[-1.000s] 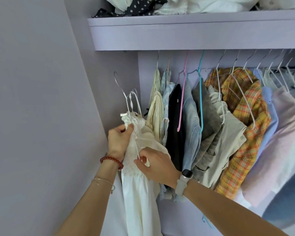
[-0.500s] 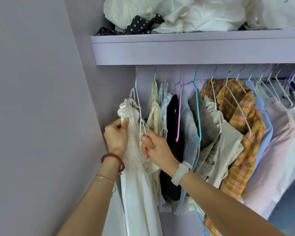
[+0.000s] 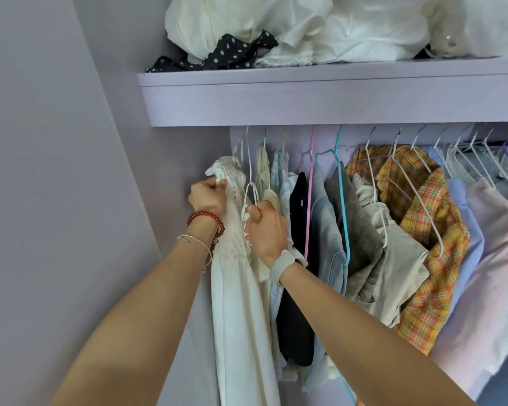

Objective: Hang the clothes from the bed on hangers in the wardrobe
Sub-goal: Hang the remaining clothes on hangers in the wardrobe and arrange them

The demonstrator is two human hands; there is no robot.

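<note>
Left hand (image 3: 207, 197) fingers clamp the white smocked dress (image 3: 235, 259) top; right hand (image 3: 266, 230) fingers pinch its strap; seat the white wire hanger (image 3: 248, 153) hook fully before letting go

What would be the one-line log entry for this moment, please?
step: hanging white dress | left hand: grips dress top | right hand: pinches strap | hanger: hook near rail, contact hidden

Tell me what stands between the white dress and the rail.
Nothing visible does. The left hand and right hand hold the white dress at the row's left end, its hanger reaching up under the shelf. The rail there is hidden.
</note>
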